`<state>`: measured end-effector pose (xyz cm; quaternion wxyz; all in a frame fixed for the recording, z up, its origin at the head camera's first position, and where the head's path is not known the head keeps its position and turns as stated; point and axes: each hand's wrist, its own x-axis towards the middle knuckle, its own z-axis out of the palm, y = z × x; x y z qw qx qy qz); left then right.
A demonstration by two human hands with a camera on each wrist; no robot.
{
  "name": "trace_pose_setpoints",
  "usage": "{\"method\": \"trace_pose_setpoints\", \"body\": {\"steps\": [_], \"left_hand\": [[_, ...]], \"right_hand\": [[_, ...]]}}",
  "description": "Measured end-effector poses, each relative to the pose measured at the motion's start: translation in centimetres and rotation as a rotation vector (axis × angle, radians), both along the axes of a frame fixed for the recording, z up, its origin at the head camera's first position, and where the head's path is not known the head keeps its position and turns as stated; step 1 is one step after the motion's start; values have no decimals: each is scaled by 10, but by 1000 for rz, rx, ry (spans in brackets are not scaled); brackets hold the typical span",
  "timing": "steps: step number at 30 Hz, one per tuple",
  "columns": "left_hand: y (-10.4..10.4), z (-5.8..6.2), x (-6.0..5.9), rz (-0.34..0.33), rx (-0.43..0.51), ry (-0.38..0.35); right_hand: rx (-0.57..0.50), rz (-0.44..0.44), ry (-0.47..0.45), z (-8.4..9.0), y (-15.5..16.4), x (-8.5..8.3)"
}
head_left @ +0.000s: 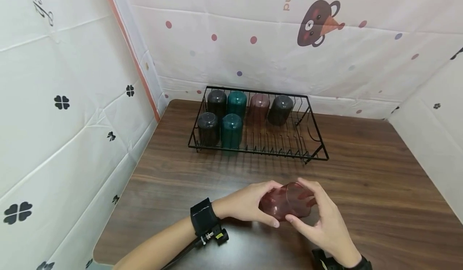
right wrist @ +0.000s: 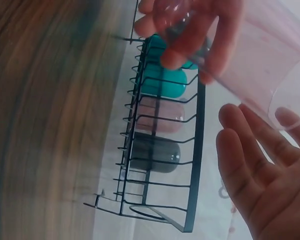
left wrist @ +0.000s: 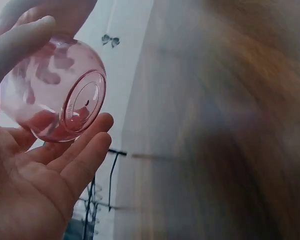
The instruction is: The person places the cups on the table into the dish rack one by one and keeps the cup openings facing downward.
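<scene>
Over the front of the table a see-through reddish-pink glass [head_left: 283,203] is held on its side between both hands. My left hand [head_left: 251,203] grips its base end, thumb on the near side and fingers on the far side. Around the rim end is my right hand [head_left: 325,217], its thumb against the near wall and fingers at the far side. The round base of the glass [left wrist: 85,102] faces the camera in the left wrist view. In the right wrist view, the right hand's fingers [right wrist: 255,150] are beside the rim.
Behind the hands, a black wire rack [head_left: 269,153] stands on the wooden table [head_left: 162,181]. Upside-down glasses fill its left and middle: dark grey ones [head_left: 208,129], teal ones [head_left: 231,131] and a pink one [head_left: 258,107]. Patterned cloth [head_left: 217,53] hangs behind and at the sides.
</scene>
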<state>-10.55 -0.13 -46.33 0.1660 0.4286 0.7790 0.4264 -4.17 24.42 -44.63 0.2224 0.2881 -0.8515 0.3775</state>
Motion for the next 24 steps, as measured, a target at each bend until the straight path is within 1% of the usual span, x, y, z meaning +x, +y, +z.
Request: {"method": "trace_pose_setpoints", "body": {"steps": [4,8,10,13,17,24], "left_hand": [[-13,3,-1,19,5,22],[-25,8,-1,37,12,42],[-30,11,0,43,18,40],[-38,16,0,52,37,16],[-46,21,0,68,58,-14],[-57,30,3,116,65,-1]], "right_hand": [[26,26,-42,1,-1,0],[55,40,-96,-1,-3,1],[77,37,-125,-2,-3,1],[99,33,-154,-5,-5,0],[107,44,-165,-9,-9,-3],[120,44,-209,-15,-19,-6]]}}
